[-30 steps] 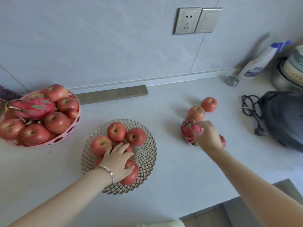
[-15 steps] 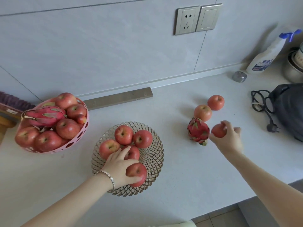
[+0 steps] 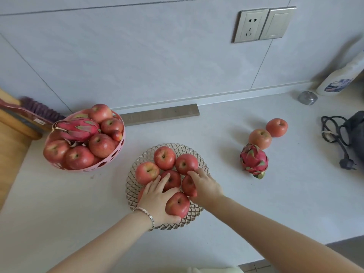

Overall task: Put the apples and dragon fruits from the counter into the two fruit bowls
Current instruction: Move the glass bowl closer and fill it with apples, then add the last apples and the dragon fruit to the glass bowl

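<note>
The right grip [image 3: 204, 189] curls round an apple [image 3: 188, 186] low in the crowded glass bowl [image 3: 198, 211] while the left grip [image 3: 156, 200] hooks its thumb under the front apple [image 3: 177, 205] at the rim, so letting go of either may send fruit rolling onto the desk [image 3: 256, 203].

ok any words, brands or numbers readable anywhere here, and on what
Nothing here can be read.
Blue label on the white bottle: print too blurred to read.
The small white sticker on the handle at far left: too small to read.
The wall socket: no lettering visible.
</note>
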`<state>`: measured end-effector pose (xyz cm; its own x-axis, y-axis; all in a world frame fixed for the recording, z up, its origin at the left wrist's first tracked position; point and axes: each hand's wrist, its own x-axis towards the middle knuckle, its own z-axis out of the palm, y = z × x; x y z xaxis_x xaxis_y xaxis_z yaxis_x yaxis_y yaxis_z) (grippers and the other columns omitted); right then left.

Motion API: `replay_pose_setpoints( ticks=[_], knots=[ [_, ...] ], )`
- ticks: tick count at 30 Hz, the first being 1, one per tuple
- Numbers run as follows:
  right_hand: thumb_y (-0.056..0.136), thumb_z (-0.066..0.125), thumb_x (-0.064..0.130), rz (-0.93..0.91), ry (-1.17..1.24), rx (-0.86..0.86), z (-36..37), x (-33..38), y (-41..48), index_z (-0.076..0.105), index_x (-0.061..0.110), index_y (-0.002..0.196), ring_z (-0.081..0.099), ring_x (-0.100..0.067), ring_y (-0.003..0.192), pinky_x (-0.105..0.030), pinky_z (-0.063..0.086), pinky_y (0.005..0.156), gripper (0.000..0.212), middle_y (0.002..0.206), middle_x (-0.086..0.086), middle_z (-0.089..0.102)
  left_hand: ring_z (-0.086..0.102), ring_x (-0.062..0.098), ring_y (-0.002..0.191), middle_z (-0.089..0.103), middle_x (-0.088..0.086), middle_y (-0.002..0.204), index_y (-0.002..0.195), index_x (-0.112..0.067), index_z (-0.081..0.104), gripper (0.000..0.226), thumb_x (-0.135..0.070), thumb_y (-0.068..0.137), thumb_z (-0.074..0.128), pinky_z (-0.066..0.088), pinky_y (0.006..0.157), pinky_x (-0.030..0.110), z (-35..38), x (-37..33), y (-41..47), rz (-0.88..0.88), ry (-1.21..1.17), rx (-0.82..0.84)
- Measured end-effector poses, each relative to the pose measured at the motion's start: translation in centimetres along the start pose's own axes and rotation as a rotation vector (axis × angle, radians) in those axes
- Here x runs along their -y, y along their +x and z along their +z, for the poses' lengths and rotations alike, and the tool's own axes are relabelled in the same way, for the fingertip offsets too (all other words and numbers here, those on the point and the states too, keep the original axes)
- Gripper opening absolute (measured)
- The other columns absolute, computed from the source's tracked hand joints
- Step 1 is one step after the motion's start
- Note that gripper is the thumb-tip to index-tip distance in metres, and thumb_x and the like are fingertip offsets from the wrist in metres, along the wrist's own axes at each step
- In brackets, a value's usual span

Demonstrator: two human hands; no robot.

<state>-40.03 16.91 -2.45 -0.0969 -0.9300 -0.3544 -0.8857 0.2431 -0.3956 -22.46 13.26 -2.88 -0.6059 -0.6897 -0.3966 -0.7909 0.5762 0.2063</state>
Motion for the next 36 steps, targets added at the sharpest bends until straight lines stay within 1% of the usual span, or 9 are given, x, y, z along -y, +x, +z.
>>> replay_pose_setpoints(
  ticks=[5, 12, 19, 22, 24, 27, 30, 33, 36],
  knots=[
    [0.082, 0.055, 0.011, -0.021, -0.063, -0.046, 0.9, -0.2, -0.8, 0.028, 0.017, 0.136, 0.052, -0.028, 0.111, -0.033, 0.045, 0.081, 0.06, 0.138, -0.001, 0.038, -0.006, 0.024, 0.144, -0.008, -0.003, 0.157, 0.135, -0.049, 0.027, 0.083, -0.064, 0.062, 0.063, 0.001, 0.116, 0.041, 0.3, 0.1, 0.0, -0.003, -0.023, -0.01],
    [0.083, 0.058, 0.018, -0.034, -0.231, -0.012, 0.1, 0.3, -0.1, 0.038, 0.018, 0.127, 0.058, -0.029, 0.1, -0.032, 0.044, 0.073, 0.048, 0.117, -0.009, 0.05, -0.006, 0.027, 0.144, -0.008, -0.002, 0.156, 0.13, -0.047, 0.033, 0.077, -0.058, 0.061, 0.066, 0.002, 0.115, 0.043, 0.0, -0.1, 0.4, -0.008, -0.054, 0.016],
    [0.081, 0.065, 0.033, -0.082, -0.304, 0.065, -1.0, -0.1, 0.0, 0.035, 0.021, 0.132, 0.058, -0.028, 0.099, -0.034, 0.046, 0.075, 0.061, 0.119, -0.007, 0.049, -0.006, 0.027, 0.144, -0.009, -0.002, 0.156, 0.129, -0.044, 0.032, 0.077, -0.06, 0.06, 0.065, 0.003, 0.115, 0.045, 0.0, 0.0, 0.4, -0.009, -0.037, 0.047],
    [0.079, 0.067, 0.023, -0.113, -0.173, 0.178, -2.3, -0.3, 0.0, 0.032, 0.024, 0.136, 0.058, -0.029, 0.104, -0.036, 0.048, 0.079, 0.067, 0.125, -0.003, 0.05, -0.003, 0.03, 0.143, -0.005, 0.0, 0.156, 0.124, -0.041, 0.037, 0.066, -0.06, 0.066, 0.061, 0.003, 0.115, 0.046, -0.9, -0.4, 0.6, -0.029, -0.055, 0.121],
    [0.076, 0.069, 0.021, -0.116, 0.037, 0.278, -4.1, -1.7, 0.0, 0.041, 0.026, 0.132, 0.059, -0.023, 0.104, -0.035, 0.049, 0.084, 0.062, 0.122, 0.0, 0.057, 0.014, 0.027, 0.14, 0.015, 0.0, 0.153, 0.115, -0.039, 0.049, 0.048, -0.06, 0.072, 0.056, 0.01, 0.114, 0.044, -2.2, -0.8, 0.8, -0.055, -0.131, 0.095],
    [0.08, 0.066, 0.026, -0.019, 0.188, 0.006, -6.8, -5.8, 0.0, 0.056, 0.027, 0.119, 0.06, -0.014, 0.096, -0.028, 0.048, 0.084, 0.04, 0.116, 0.002, 0.064, 0.051, 0.014, 0.113, 0.055, -0.008, 0.118, 0.098, -0.032, 0.062, 0.027, -0.05, 0.078, 0.057, 0.037, 0.098, 0.032, -4.2, -1.3, 1.6, -0.043, -0.253, -0.103],
    [0.078, 0.064, 0.02, 0.288, 0.157, -0.433, -8.7, -11.3, 1.0, 0.053, 0.018, 0.121, 0.048, -0.03, 0.111, -0.036, 0.042, 0.089, 0.045, 0.125, -0.012, 0.051, 0.054, 0.016, 0.107, 0.058, -0.004, 0.113, 0.101, -0.022, 0.063, 0.023, -0.033, 0.081, 0.062, 0.04, 0.092, 0.027, -5.1, -1.0, 2.1, -0.056, -0.315, -0.293],
    [0.074, 0.065, 0.036, 0.602, 0.13, -0.304, -8.9, -14.7, 1.9, 0.034, 0.023, 0.132, 0.045, -0.039, 0.107, -0.044, 0.043, 0.091, 0.067, 0.12, -0.017, 0.041, 0.039, 0.027, 0.126, 0.039, 0.008, 0.138, 0.122, -0.02, 0.051, 0.046, -0.03, 0.078, 0.064, 0.033, 0.104, 0.039, -4.7, 0.1, 2.3, -0.214, -0.272, -0.344],
    [0.072, 0.068, 0.037, 0.59, 0.345, -0.189, -7.2, -15.3, 2.1, 0.031, 0.032, 0.13, 0.062, -0.037, 0.08, -0.043, 0.055, 0.077, 0.07, 0.11, -0.014, 0.04, 0.028, 0.032, 0.134, 0.022, 0.014, 0.148, 0.136, -0.021, 0.032, 0.074, -0.041, 0.075, 0.067, 0.034, 0.104, 0.045, -3.9, 1.6, 2.3, -0.468, -0.273, -0.298]
  ],
)
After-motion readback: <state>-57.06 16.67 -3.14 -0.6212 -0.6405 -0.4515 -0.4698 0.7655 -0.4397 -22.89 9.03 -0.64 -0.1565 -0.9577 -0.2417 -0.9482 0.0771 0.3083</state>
